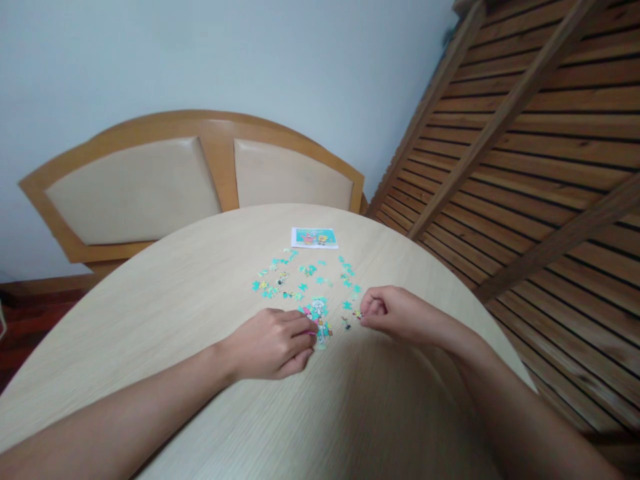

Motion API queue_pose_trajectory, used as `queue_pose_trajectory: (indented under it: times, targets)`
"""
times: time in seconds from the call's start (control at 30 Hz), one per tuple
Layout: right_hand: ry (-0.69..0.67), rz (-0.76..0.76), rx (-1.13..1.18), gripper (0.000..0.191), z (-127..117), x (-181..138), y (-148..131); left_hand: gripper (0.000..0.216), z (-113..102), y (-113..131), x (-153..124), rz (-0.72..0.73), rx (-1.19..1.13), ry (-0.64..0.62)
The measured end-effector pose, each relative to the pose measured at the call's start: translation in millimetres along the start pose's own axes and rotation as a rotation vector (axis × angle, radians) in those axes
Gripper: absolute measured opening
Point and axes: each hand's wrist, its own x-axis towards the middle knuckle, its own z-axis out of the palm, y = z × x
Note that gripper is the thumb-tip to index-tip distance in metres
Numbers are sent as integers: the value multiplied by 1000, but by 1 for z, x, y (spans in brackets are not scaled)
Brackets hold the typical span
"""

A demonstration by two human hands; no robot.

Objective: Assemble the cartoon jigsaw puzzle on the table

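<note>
While the left hand (274, 343), hold unclear, touches the puzzle (321, 309), the right hand (391, 311) pinches a piece (358, 314).

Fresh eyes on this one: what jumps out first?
Likely the turquoise puzzle pieces scattered on the pale table, with a partly joined section by the left hand and loose pieces by the right hand. A printed picture lies beyond them. Wooden slats fill much of the right side.

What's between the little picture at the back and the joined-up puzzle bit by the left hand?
Loose puzzle pieces, mostly turquoise, lie on the table between the picture and the joined-up bit, in the head view.
</note>
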Motion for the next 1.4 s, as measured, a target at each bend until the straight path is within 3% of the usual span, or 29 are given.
queue_pose_trajectory:
  times: [0.27, 0.67, 0.87, 1.03, 1.17, 1.3, 1.4]
  targets:
    - [-26, -94, 379, 29, 17, 14, -8, 24, -1, 0, 1, -5, -4, -17]
    - [32, -136, 452, 29, 39, 22, -6, 22, -1, 1, 0, -9, 19, -21]
    - [76, -157, 301, 25, 46, 23, -5, 22, 1, 0, -1, -17, 19, -48]
    - [180, -336, -12, 20, 41, 18, -13, 21, 0, 0, -1, -19, 19, -48]
    - [168, -363, -172, 18, 35, 13, -17, 22, -1, 0, 0, -16, 23, -44]
    - [143, -449, -245, 27, 34, 12, -16, 22, -1, 0, 0, -19, 25, -47]
    - [123, -410, -189, 27, 36, 11, -16, 22, 0, 0, -1, -19, 21, -45]
